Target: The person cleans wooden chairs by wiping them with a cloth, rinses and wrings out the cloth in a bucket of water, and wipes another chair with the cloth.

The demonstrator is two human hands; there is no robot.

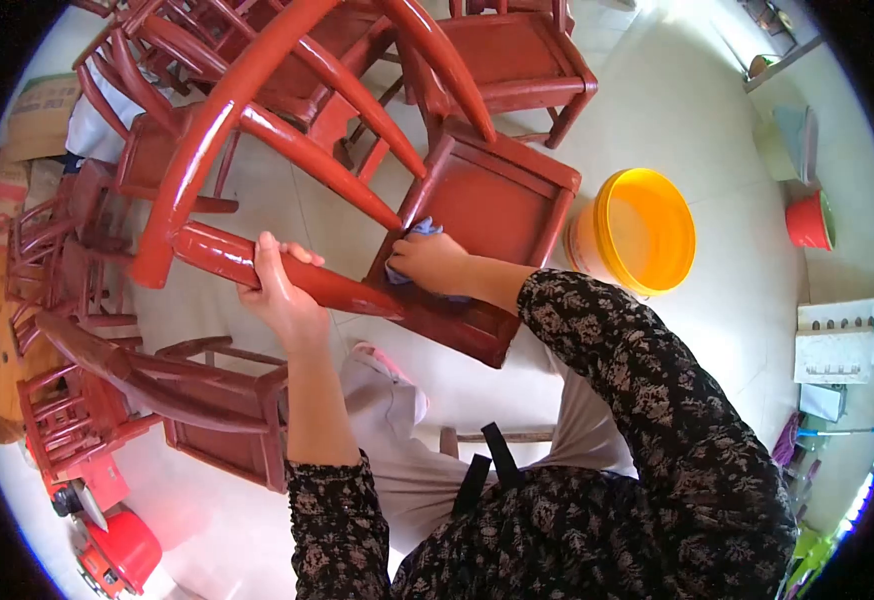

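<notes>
Head | red chair [492, 205] under right hand [433, 263], clutching blue cloth [424, 228] | left hand [289, 300] closed round post [219, 251]

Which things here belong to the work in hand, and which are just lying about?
In use:
- red wooden chair, its frame gripped by the left hand
- blue cloth, in the right hand
- perhaps the yellow bucket, nearby but untouched

Apparently just around:
- other red chairs
- cardboard box
- red basin

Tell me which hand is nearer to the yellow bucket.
Right. The right hand, on the blue cloth at the red chair, is nearer the yellow bucket; the left hand grips the chair's thick rail, farther off to the bucket's left.
</notes>
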